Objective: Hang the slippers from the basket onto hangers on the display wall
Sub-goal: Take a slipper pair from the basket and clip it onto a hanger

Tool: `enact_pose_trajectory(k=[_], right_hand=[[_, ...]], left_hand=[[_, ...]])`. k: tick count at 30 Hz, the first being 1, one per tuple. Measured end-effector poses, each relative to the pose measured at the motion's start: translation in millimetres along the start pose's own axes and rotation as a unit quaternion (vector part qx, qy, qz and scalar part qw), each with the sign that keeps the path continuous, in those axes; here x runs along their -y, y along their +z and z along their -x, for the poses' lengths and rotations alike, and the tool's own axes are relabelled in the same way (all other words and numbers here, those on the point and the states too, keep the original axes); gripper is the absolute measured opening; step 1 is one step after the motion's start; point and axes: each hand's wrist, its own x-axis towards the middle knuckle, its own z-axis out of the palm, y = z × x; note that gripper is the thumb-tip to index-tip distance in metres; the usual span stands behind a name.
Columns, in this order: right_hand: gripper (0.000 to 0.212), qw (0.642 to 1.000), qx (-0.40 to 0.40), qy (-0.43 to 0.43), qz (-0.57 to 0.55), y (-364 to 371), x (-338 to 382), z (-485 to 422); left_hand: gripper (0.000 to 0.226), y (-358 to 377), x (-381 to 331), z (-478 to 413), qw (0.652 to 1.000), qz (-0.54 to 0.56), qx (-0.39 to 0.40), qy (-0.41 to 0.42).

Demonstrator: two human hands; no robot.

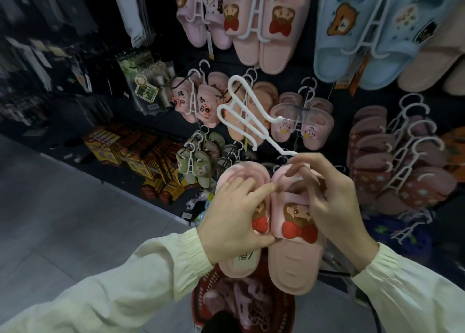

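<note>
Two pink slippers (274, 232) sit side by side in front of me, soles away and bear-and-bow faces toward me, and I am about to thread them onto a white hanger (247, 117), so my job here is to keep the pair level and close together while the prongs go in. Starting on the left, my left hand (235, 219) lies flat over the strap of the left slipper, fingers spread across its upper and thumb tucked under its edge, a grip that clamps the slipper more than pinches it. I should hold that firm without squeezing the strap shut, since I judge a prong needs that opening. Moving right, the second slipper rests just beside the first, touching it along the inner edge, and my right hand (332, 201) curls over its toe end with the fingertips pressed together on the lower stem of the hanger. The hanger slants up and left from that pinch, its hook end high against the display wall (324, 63), clear of both slippers. So the pair lies below and between my two hands, the hanger above them. Best to tip the hanger down, feed one prong at a time, and watch the crowded hanging pairs behind it. Below my wrists the red basket (201, 290) holds more slippers.
</note>
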Motion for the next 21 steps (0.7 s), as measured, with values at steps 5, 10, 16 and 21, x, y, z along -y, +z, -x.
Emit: enact_pose_trajectory(k=[5,10,16,21], right_hand=[[0.032,0.996,-0.077,0.003,-0.055,-4,17,-14],[0.017,0.989,-0.138,-0.006,-0.052,-15,36,-29],[0.019,0.984,-0.165,-0.016,-0.063,-36,56,-36],[0.021,0.986,-0.130,-0.019,-0.105,-50,68,-38]], left_hand=[[0.083,-6,4,-5,1.000,0.002,-0.011,-0.022],[0.091,-13,11,-7,0.999,0.006,0.022,-0.043],[0.092,-28,20,-16,0.999,-0.003,-0.003,-0.037],[0.083,-42,25,-21,0.994,0.070,-0.084,0.023]])
